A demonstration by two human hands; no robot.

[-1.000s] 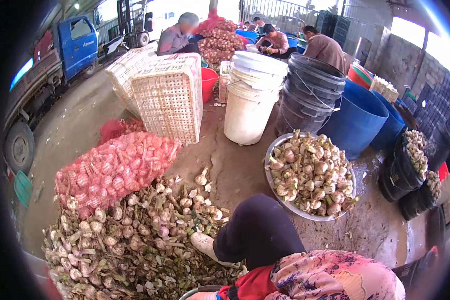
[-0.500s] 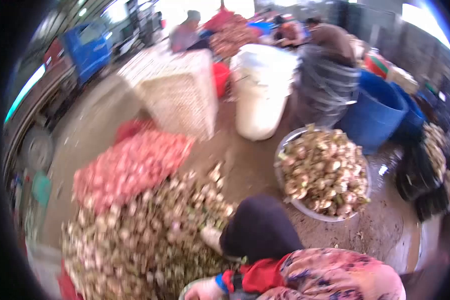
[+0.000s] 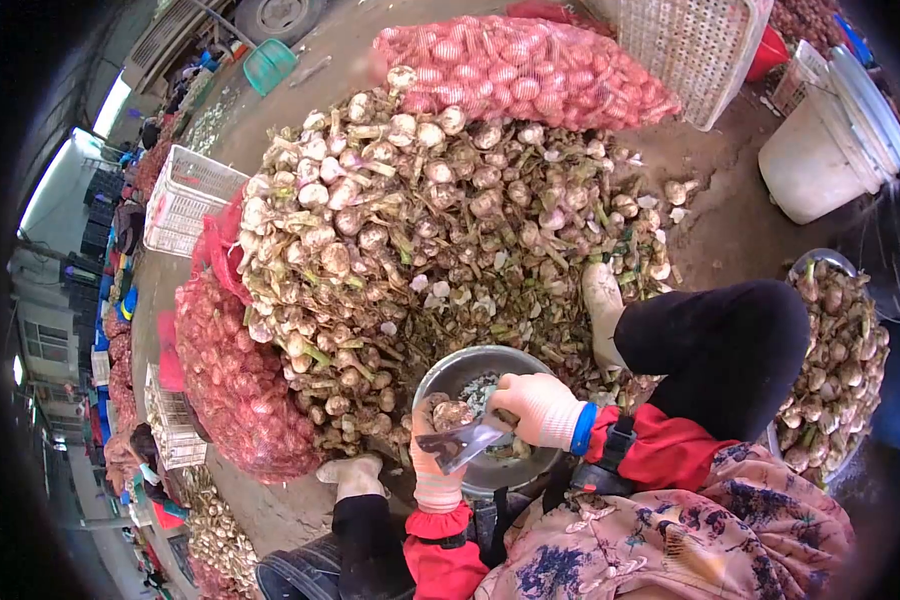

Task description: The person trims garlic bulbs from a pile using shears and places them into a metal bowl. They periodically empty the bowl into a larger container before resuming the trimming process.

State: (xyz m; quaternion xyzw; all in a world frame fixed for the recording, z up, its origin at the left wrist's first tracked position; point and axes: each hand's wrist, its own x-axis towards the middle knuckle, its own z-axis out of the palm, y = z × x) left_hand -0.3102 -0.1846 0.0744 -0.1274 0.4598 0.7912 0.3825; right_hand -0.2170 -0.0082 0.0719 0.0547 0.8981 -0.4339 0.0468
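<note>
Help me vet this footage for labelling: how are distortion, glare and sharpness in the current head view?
Head view: strong fisheye bending, black corners; bright strip at upper left blown out; garlic heap and metal bowl fairly crisp; black bucket at right streaky, hard to make out.

Bowl (image 3: 452, 374): silver-grey
Left hand (image 3: 434, 478), over the bowl: whitish-pink glove, finely ribbed
Right hand (image 3: 538, 408), over the bowl: the same pale ribbing, with a bright blue wristband (image 3: 584, 428)
Blade (image 3: 462, 446), above the bowl: shiny grey
Bulb (image 3: 452, 414), above the bowl: brown and cream
Sleeves (image 3: 660, 440), on the near side of the bowl: red, with black straps
Floral garment (image 3: 620, 555), nearer than the bowl: dusty pink, dark blue blotches, tan patches
Trousers (image 3: 715, 330), both sides of the bowl: black
Garlic heap (image 3: 370, 230), beyond the bowl: cream, brown, purplish tinges, green stems
Net sack (image 3: 530, 75), far beyond the bowl: pinkish-red mesh, pale fine lines
Scoop (image 3: 269, 67), far left beyond the bowl: turquoise-green
</note>
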